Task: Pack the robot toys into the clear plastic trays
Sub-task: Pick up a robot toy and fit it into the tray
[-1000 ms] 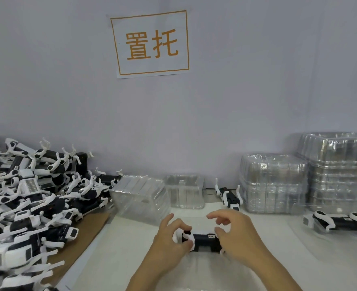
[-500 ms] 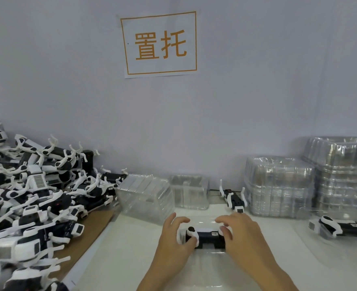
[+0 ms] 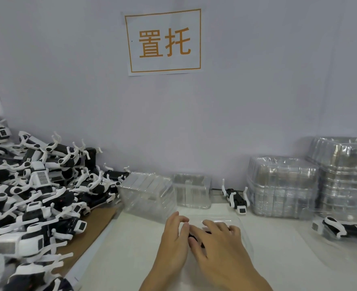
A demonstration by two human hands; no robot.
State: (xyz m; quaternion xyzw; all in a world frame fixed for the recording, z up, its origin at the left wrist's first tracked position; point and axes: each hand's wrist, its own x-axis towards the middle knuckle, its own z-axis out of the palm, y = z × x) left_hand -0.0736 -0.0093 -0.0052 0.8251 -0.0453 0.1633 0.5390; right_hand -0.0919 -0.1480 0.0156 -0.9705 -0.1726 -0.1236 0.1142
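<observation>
Clear tray [image 3: 241,224] under hand-covered toy [image 3: 196,238]

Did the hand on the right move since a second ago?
Yes. The right hand has come down and now lies flat over the toy, further from the stack of trays behind.

two hands [image 3: 174,238], one wall sign [image 3: 163,42], two tall tray stacks [image 3: 282,186]

My white bench [image 3: 131,248] carries a clear tray [image 3: 241,224] in front of me. Left of tray: toy pile [image 3: 32,198] on cardboard [image 3: 93,225]. Behind it: 2 empty trays [image 3: 192,190], 1 loose toy [image 3: 236,199]. Right: tray stacks [image 3: 282,185], w/ packed toy [image 3: 345,227] nearer me.
</observation>
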